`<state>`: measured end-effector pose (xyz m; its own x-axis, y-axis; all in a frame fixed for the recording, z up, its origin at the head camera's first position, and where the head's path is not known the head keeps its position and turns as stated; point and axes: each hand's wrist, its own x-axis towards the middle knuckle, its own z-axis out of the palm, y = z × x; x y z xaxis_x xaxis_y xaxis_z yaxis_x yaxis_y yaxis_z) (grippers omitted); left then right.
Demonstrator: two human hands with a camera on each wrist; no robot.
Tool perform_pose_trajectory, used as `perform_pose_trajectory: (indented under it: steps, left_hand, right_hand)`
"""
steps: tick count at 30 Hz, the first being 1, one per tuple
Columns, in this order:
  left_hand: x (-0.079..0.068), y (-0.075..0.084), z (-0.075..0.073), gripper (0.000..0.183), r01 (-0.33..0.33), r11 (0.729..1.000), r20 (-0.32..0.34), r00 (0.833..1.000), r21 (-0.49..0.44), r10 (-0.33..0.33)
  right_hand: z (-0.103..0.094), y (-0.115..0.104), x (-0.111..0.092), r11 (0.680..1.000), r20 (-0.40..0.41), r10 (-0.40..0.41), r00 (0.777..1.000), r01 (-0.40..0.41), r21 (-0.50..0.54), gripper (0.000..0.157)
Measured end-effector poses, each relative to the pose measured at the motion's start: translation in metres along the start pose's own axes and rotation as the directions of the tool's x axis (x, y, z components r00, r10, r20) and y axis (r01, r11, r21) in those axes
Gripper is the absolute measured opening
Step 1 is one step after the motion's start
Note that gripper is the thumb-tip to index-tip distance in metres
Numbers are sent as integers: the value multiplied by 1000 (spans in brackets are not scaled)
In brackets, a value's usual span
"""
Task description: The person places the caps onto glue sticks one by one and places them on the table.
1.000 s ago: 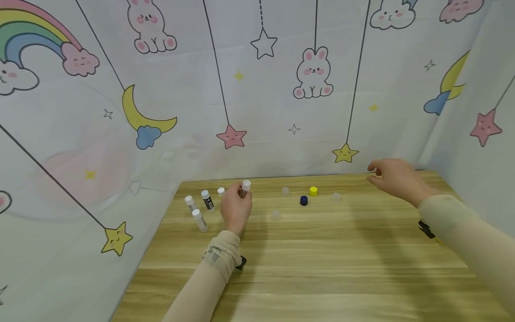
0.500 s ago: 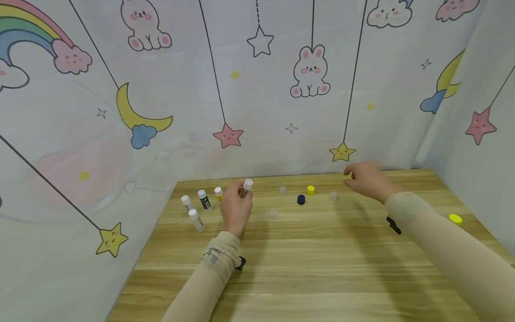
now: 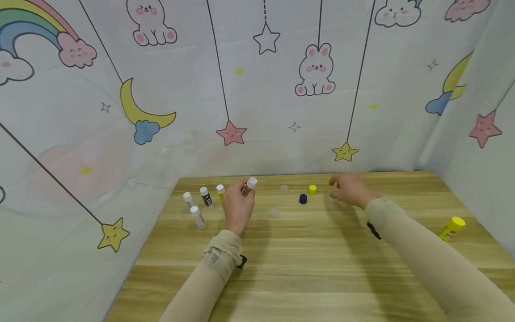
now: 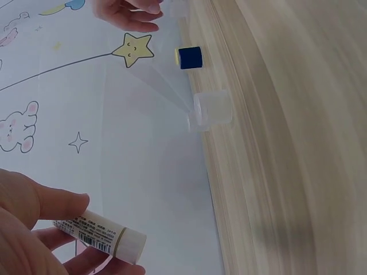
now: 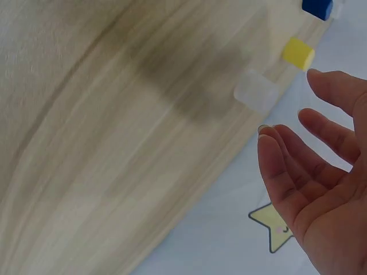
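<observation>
My left hand [image 3: 238, 208] grips a white glue stick [image 4: 94, 232] with a printed label and barcode, thumb on one side and fingers on the other. Its pale end points up in the head view. My right hand [image 3: 351, 190] is over the far part of the table, thumb and fingers apart with nothing between them. In the right wrist view, a translucent cap [image 5: 256, 91] lies just beyond its fingertips; the hand hides this cap in the head view. Left of that hand sit a yellow cap [image 3: 312, 190] and a dark blue cap [image 3: 303, 199].
Two more translucent caps, one farther back [image 3: 284, 188] and one nearer [image 3: 274, 213], lie between the hands. Several glue sticks, one with a black label [image 3: 206, 197], stand at the far left. A yellow glue stick [image 3: 451, 229] is at the right. A printed curtain [image 3: 273, 98] hangs behind.
My right hand has moved left and down toward the translucent cap, uncovering the yellow glue stick at the right. The left hand keeps its grip and has hardly moved.
</observation>
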<state>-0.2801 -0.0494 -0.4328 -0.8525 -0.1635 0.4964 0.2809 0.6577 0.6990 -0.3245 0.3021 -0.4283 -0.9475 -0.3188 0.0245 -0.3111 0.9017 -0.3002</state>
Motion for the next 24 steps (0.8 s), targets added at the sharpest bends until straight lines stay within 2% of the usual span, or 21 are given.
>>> perform_pose_trajectory:
  steps: [7, 13, 24]
  left_hand:
    - [0, 1, -2, 26, -15, 1000, 5, 1000, -8, 15]
    - [-2, 0, -2, 26, -22, 1000, 8, 1000, -19, 22]
    - [-1, 0, 0, 24, -85, 996, -16, 996, -7, 85]
  right_hand:
    - [18, 0, 4, 1000, 9, 27, 1000, -27, 14, 33]
    - [25, 3, 2, 1000, -12, 13, 1000, -12, 19, 34]
    - [12, 0, -3, 998, -22, 18, 1000, -17, 56, 32]
